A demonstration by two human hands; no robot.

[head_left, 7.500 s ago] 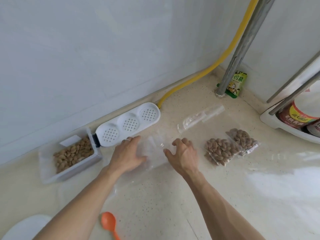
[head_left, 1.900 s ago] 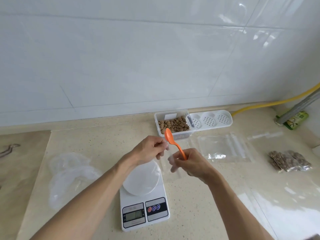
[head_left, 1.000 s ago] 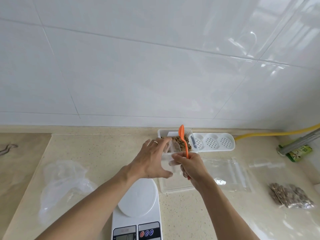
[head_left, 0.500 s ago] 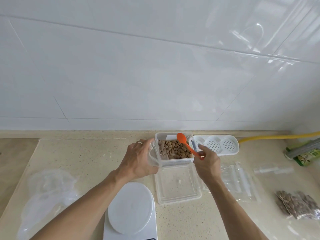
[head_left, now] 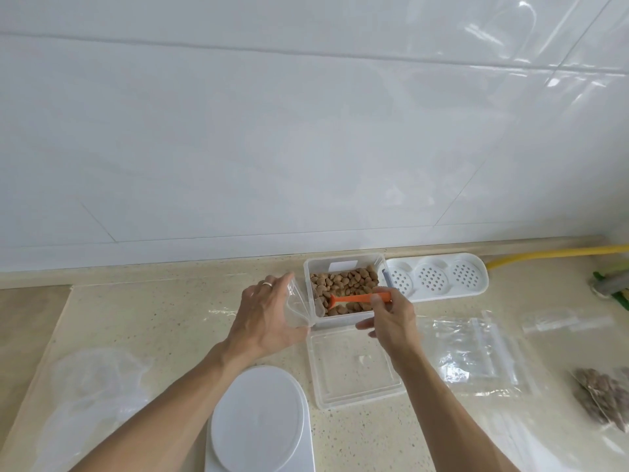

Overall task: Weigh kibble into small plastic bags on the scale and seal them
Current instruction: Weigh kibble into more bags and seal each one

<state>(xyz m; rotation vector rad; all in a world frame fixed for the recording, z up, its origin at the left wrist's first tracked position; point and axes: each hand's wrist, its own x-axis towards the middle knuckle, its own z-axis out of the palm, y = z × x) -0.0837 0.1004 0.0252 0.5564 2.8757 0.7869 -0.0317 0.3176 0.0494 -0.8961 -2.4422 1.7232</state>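
Observation:
A clear plastic box point(head_left: 340, 262) of brown kibble point(head_left: 343, 282) stands by the wall. My right hand point(head_left: 388, 323) holds an orange spoon point(head_left: 357, 298) by its handle, with the bowl dipped into the kibble at the box's left side. My left hand point(head_left: 263, 318) holds a small clear plastic bag point(head_left: 299, 306) with its mouth open, right beside the box's left wall. The white scale point(head_left: 260, 422) sits near me with nothing on its round plate. Its display is out of view.
The box's clear lid point(head_left: 354, 366) lies in front of it. Several empty zip bags point(head_left: 476, 356) lie to the right, filled kibble bags point(head_left: 602, 396) at far right. A white perforated tray point(head_left: 435, 279) sits beside the box. Crumpled clear plastic point(head_left: 92, 386) lies left. A yellow hose point(head_left: 551, 253) runs along the wall.
The spoon has swung down from upright into the kibble. My left hand has brought the open bag up against the box's left wall.

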